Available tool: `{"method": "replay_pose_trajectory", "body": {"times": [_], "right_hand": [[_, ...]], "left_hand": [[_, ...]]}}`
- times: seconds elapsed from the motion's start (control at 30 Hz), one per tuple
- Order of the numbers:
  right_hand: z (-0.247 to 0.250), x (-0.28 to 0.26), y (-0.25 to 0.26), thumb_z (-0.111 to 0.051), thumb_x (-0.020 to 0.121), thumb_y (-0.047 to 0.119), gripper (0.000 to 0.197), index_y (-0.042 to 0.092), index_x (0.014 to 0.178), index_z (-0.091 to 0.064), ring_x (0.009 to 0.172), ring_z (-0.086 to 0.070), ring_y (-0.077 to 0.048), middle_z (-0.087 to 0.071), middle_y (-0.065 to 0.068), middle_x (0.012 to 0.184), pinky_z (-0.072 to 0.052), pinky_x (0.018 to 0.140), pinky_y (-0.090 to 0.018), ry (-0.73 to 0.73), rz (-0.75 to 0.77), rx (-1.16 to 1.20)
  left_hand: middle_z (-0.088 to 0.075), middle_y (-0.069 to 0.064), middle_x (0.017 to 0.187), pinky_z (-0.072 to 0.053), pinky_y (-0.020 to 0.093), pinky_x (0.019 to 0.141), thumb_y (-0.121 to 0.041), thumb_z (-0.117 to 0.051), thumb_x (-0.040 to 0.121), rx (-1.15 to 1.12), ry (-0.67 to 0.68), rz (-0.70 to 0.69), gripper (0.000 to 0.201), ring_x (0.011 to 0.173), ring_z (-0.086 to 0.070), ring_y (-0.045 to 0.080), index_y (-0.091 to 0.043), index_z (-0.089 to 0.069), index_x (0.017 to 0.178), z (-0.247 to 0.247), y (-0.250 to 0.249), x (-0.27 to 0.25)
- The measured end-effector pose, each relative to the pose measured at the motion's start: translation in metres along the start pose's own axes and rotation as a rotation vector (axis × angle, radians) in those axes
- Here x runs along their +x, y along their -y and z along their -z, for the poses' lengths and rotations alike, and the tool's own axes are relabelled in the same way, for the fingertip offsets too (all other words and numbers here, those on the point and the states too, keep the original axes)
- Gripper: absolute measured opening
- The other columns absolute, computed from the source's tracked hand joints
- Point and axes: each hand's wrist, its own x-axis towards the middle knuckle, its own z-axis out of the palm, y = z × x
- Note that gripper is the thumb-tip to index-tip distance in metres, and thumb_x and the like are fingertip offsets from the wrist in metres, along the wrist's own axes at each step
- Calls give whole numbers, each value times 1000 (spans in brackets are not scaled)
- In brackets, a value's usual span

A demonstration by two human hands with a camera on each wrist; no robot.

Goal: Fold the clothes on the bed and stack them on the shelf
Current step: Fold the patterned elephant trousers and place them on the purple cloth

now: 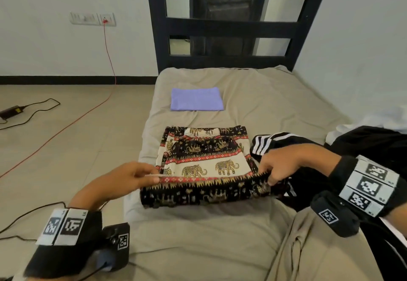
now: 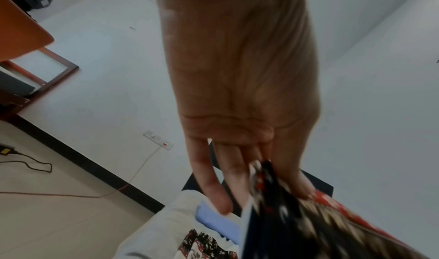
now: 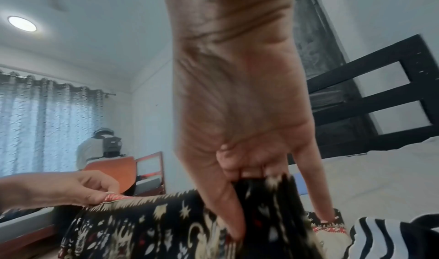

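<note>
Left hand [image 1: 123, 179] and right hand [image 1: 284, 161] each pinch a near corner of the black, cream and red elephant-print cotton trousers [image 1: 204, 161], lifted off the beige bed sheet [image 1: 275, 104].
Best to carry both corners forward level and taut, landing edge on edge, then smooth flat. A folded lilac cloth [image 1: 196, 99] lies beyond; a black white-striped garment [image 1: 271, 141] sits alongside. No readable writing shows.
</note>
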Motion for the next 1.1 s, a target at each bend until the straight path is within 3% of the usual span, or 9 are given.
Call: {"method": "replay_pose_trajectory", "body": {"times": [0.1,0.2,0.27,0.43,0.73,0.83,0.9,1.0,1.1], "right_hand": [[21,10,-18,-61,84,14,16,24,72,-63,68,-54,-9,-61,7,71,-41,67,-29,-190,-34,179],[43,30,-38,-62,85,15,8,11,86,-69,77,-59,-18,-67,-5,84,-44,72,-31,-349,-92,426],[53,48,-50,-61,87,13,11,7,91,-69,79,-62,-20,-69,-8,87,-48,71,-31,-406,-137,626],[66,105,-72,-60,88,9,16,1,101,-64,90,-63,-21,-66,-12,101,-49,64,-28,-486,-262,841],[64,198,-101,-63,86,18,28,1,108,-64,103,-62,-27,-66,-14,109,-54,89,-39,-527,-415,817],[54,213,-104,-61,90,17,25,5,111,-66,94,-59,-21,-65,-11,110,-49,81,-30,-578,-412,682],[44,217,-104,-60,90,13,22,10,111,-65,93,-58,-20,-65,-8,111,-48,79,-29,-728,-407,523],[37,211,-91,-60,90,9,26,12,115,-65,104,-61,-23,-67,-7,114,-48,89,-30,-973,-206,287],[38,195,-70,-76,81,33,70,17,142,-46,128,-48,-18,-50,0,143,-37,104,-30,-649,52,286]], "left_hand": [[-73,-13,89,-52,28,79,-79,-53,71,7,-237,-20,50,85,-67,2,-36,-69,89,16,-5,25],[-70,-8,90,-53,33,82,-43,-53,94,17,-441,-12,20,89,-65,12,-29,-67,93,29,-8,67],[-68,-4,93,-50,27,76,-35,-50,98,40,-510,-7,20,90,-63,14,-22,-65,98,37,-5,99],[-67,3,95,-46,24,73,-29,-53,97,40,-551,44,21,89,-62,19,-14,-66,103,52,25,178],[-65,10,108,-46,34,90,-29,-60,94,78,-495,202,17,97,-59,24,-15,-64,101,57,83,256],[-59,11,120,-47,38,96,-38,-60,92,169,-454,245,35,105,-58,24,-15,-56,118,51,87,259],[-47,9,136,-40,42,105,-45,-60,89,340,-436,120,45,123,-47,24,-21,-53,127,47,79,251],[-21,-4,156,-24,47,114,-77,-54,71,344,-64,-51,80,142,-20,17,-38,-42,139,43,60,233],[12,-15,159,-2,52,117,-91,-52,47,483,314,55,122,145,6,12,-45,-6,150,32,58,226]]}}
